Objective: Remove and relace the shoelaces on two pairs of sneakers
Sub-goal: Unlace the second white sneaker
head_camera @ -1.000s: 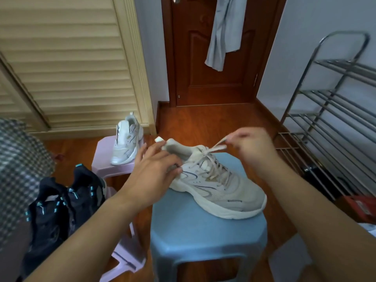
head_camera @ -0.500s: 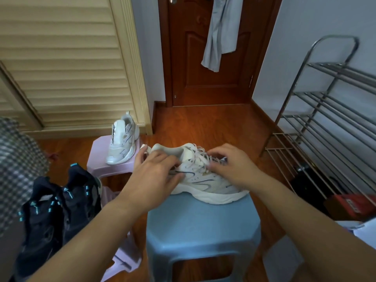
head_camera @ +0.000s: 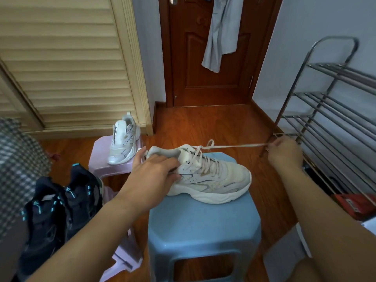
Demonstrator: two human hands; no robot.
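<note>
A cream-white sneaker [head_camera: 215,178] lies on a light blue plastic stool [head_camera: 203,224], toe to the right. My left hand [head_camera: 152,174] grips its heel and collar. My right hand [head_camera: 284,152] pinches the end of its pale shoelace [head_camera: 238,146], drawn taut to the right from the top eyelets, with a small loop near the tongue. The matching white sneaker [head_camera: 124,140] stands on a pink stool [head_camera: 105,161] behind left. A pair of black sneakers with teal accents [head_camera: 59,208] sits at the lower left.
A steel shoe rack [head_camera: 329,110] stands along the right wall, a red box [head_camera: 358,204] under it. A brown door [head_camera: 207,51] with hanging grey cloth is ahead. Louvred closet doors [head_camera: 67,64] fill the left. Checked fabric [head_camera: 18,171] is at the left edge.
My right hand left the sneaker's laces and pulled one lace end far out to the right, taut. My left hand stayed on the heel.
</note>
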